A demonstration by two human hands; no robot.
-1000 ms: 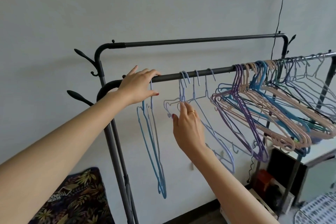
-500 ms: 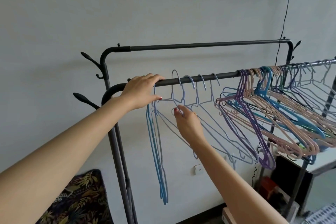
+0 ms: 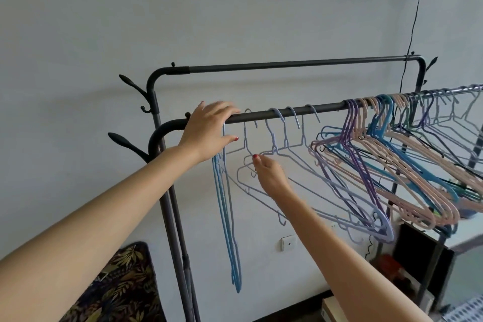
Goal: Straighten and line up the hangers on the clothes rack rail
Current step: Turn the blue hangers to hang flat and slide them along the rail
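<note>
Since the earlier picture, the thin lilac hangers (image 3: 277,154) have been spread out along the rail (image 3: 300,112), and the right hand (image 3: 270,174) has been lowered to the wire just under their necks. The whole rack is seen lower in the view now.

The step in hand seems to be the turning of these loose hangers so that all face one way. It is best done one hanger at a time. The neck is to be held gently, the hook kept on the rail, and the wire turned until it hangs flat like the blue hangers (image 3: 227,217) beside the left hand (image 3: 209,129). A hard pull could knock a hook off.

The left hand is laid over the rail near its left end, fingers (image 3: 224,110) curled on top and thumb below, so the rail is held. The blue hangers hang straight down, just under this hand. The right hand's fingers are bunched at the wire of a lilac hanger; whether it is pinched or only touched cannot be told. The big bunch of pink, purple and blue hangers (image 3: 405,165) is well apart, to the right.
</note>
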